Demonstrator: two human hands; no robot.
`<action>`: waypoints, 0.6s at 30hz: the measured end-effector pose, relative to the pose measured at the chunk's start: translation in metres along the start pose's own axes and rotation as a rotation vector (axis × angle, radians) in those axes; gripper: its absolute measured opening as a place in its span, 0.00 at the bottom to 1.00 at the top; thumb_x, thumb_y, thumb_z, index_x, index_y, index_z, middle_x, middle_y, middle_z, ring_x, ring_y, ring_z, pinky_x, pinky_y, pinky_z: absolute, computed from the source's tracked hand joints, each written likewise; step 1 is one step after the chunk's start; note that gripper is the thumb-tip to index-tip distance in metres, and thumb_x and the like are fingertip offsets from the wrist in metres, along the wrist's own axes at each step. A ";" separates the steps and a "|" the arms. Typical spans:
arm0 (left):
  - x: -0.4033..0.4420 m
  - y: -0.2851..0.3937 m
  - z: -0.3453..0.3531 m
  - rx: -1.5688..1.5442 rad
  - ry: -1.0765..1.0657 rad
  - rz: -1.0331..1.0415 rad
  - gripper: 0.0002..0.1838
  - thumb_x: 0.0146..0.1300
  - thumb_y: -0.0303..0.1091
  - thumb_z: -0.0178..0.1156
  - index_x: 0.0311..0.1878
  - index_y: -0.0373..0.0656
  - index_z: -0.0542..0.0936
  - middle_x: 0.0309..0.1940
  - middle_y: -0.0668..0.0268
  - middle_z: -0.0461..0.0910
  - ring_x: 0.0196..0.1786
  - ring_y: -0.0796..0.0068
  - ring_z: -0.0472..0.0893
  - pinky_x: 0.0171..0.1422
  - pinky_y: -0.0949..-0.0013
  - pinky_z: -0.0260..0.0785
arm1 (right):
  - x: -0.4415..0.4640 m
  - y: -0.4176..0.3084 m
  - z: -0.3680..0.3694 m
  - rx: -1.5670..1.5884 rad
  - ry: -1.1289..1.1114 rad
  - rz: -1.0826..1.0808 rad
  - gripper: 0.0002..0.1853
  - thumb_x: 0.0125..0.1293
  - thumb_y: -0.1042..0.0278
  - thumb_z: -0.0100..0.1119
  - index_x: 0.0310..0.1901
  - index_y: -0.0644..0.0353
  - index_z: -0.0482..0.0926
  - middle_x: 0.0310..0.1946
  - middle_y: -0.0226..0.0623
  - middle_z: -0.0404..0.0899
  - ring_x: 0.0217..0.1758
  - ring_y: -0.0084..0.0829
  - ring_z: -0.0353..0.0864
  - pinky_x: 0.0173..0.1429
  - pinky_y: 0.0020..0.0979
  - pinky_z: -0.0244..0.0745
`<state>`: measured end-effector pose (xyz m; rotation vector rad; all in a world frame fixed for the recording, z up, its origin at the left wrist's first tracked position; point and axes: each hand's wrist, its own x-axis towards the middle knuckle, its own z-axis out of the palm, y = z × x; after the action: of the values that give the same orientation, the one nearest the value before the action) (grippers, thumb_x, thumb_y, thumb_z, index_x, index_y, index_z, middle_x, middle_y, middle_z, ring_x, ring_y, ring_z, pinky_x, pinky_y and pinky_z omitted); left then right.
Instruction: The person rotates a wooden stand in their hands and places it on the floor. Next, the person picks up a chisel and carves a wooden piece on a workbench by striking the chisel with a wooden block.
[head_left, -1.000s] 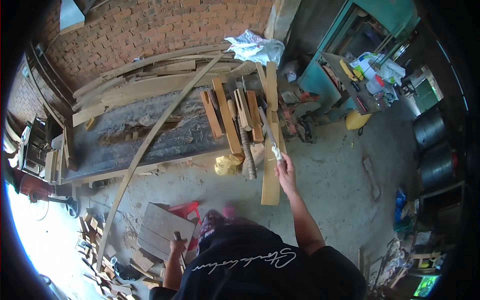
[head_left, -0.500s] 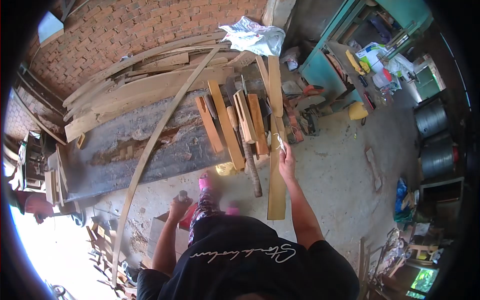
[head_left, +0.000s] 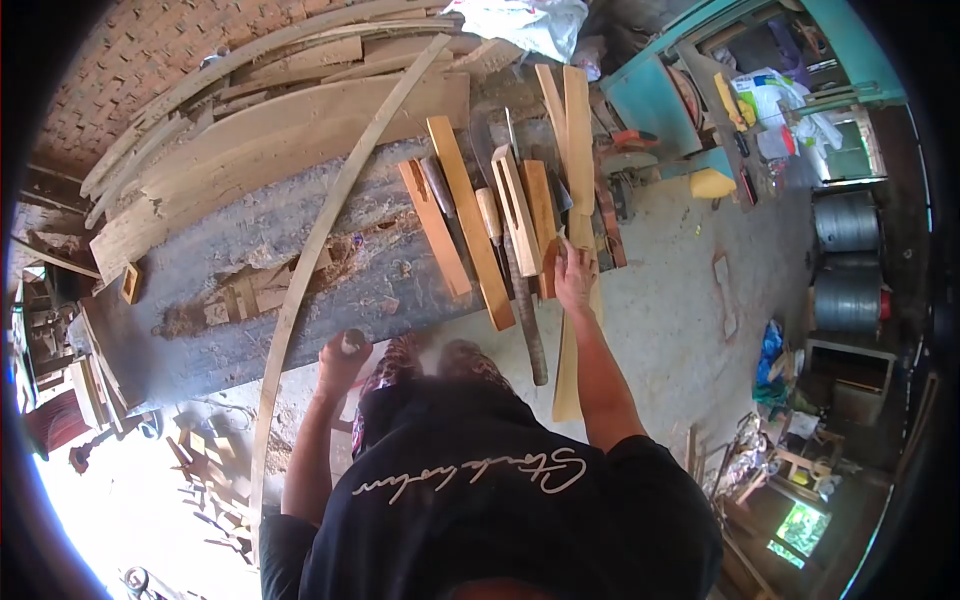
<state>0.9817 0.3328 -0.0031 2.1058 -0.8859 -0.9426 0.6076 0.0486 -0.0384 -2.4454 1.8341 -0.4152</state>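
My left hand (head_left: 343, 365) is closed around a short, round-ended greyish object (head_left: 353, 341) near the front edge of the dark workbench slab (head_left: 235, 350); its kind is unclear. Over the long pale plank (head_left: 567, 375) is my right hand (head_left: 574, 280), fingers bent together. A bit of white string (head_left: 562, 233) shows at its fingertips, mostly hidden. Just left of that hand lie a slotted wooden block (head_left: 514, 215), a brown wood strip (head_left: 541, 215), and a tool with a wooden handle (head_left: 488, 215). Further left are a long yellowish strip (head_left: 470, 225) and a reddish-brown piece (head_left: 435, 230).
A long curved wood strip (head_left: 330, 215) crosses the bench on the left. Boards (head_left: 300, 115) are stacked by the brick wall. A circular saw (head_left: 628, 160) sits beyond my right hand. Metal drums (head_left: 848, 298) stand far right.
My body has moved closer to the bench. My right hand has reached forward with the white string, to beside the brown strip. My left hand has risen to the bench's front edge, still gripping the greyish object.
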 end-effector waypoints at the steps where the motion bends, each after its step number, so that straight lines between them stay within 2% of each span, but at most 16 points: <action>1: 0.006 0.001 -0.003 0.022 -0.045 -0.032 0.14 0.52 0.37 0.69 0.38 0.41 0.81 0.31 0.60 0.83 0.37 0.66 0.82 0.42 0.64 0.73 | -0.003 -0.004 -0.004 0.024 0.002 0.033 0.22 0.66 0.62 0.54 0.62 0.46 0.67 0.49 0.45 0.69 0.54 0.52 0.68 0.53 0.57 0.64; 2: 0.011 0.002 -0.005 0.044 -0.087 -0.061 0.18 0.51 0.40 0.69 0.44 0.43 0.81 0.36 0.55 0.84 0.44 0.55 0.84 0.47 0.60 0.74 | -0.003 -0.008 -0.008 0.049 0.007 0.064 0.21 0.65 0.63 0.55 0.60 0.49 0.69 0.49 0.45 0.69 0.53 0.53 0.68 0.53 0.56 0.64; 3: 0.014 0.008 -0.007 0.046 -0.084 -0.052 0.19 0.51 0.40 0.69 0.44 0.43 0.81 0.37 0.53 0.84 0.45 0.53 0.83 0.48 0.59 0.74 | -0.004 -0.012 -0.012 0.045 0.005 0.066 0.21 0.65 0.63 0.55 0.60 0.49 0.69 0.49 0.45 0.69 0.53 0.53 0.68 0.53 0.56 0.64; 5: 0.020 0.016 -0.008 0.048 -0.103 -0.074 0.19 0.51 0.40 0.69 0.45 0.43 0.81 0.38 0.53 0.84 0.46 0.54 0.83 0.48 0.59 0.74 | -0.011 -0.020 -0.021 0.181 0.159 -0.044 0.16 0.65 0.68 0.54 0.54 0.56 0.72 0.45 0.46 0.71 0.51 0.52 0.69 0.53 0.50 0.65; 10: 0.029 0.009 0.009 0.076 -0.109 -0.101 0.19 0.52 0.41 0.68 0.46 0.43 0.80 0.38 0.52 0.83 0.46 0.54 0.83 0.48 0.60 0.74 | -0.030 -0.074 -0.041 0.455 0.028 -0.033 0.12 0.64 0.73 0.52 0.50 0.60 0.73 0.39 0.47 0.72 0.47 0.48 0.72 0.51 0.45 0.67; 12: 0.026 0.018 0.018 0.017 -0.043 -0.015 0.10 0.52 0.35 0.69 0.35 0.42 0.81 0.25 0.66 0.81 0.30 0.80 0.79 0.39 0.70 0.72 | -0.039 -0.086 -0.034 0.619 -0.187 -0.124 0.12 0.63 0.74 0.53 0.48 0.61 0.74 0.37 0.47 0.73 0.44 0.48 0.73 0.51 0.47 0.68; 16: 0.025 0.031 0.025 0.060 -0.063 0.016 0.10 0.52 0.35 0.69 0.34 0.42 0.81 0.26 0.67 0.82 0.31 0.81 0.80 0.39 0.70 0.73 | -0.044 -0.111 -0.011 0.494 -0.253 -0.242 0.15 0.61 0.71 0.56 0.50 0.61 0.72 0.41 0.45 0.72 0.48 0.48 0.72 0.50 0.47 0.70; 18: 0.025 0.032 0.025 0.086 -0.034 0.019 0.10 0.52 0.35 0.69 0.34 0.42 0.81 0.26 0.66 0.82 0.31 0.81 0.80 0.40 0.70 0.73 | -0.045 -0.129 -0.006 0.243 -0.338 -0.242 0.20 0.58 0.67 0.59 0.53 0.61 0.70 0.47 0.43 0.69 0.51 0.48 0.70 0.51 0.46 0.70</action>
<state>0.9647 0.2886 0.0003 2.1557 -0.9777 -0.9481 0.7151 0.1295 -0.0146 -2.3953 1.2849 -0.2031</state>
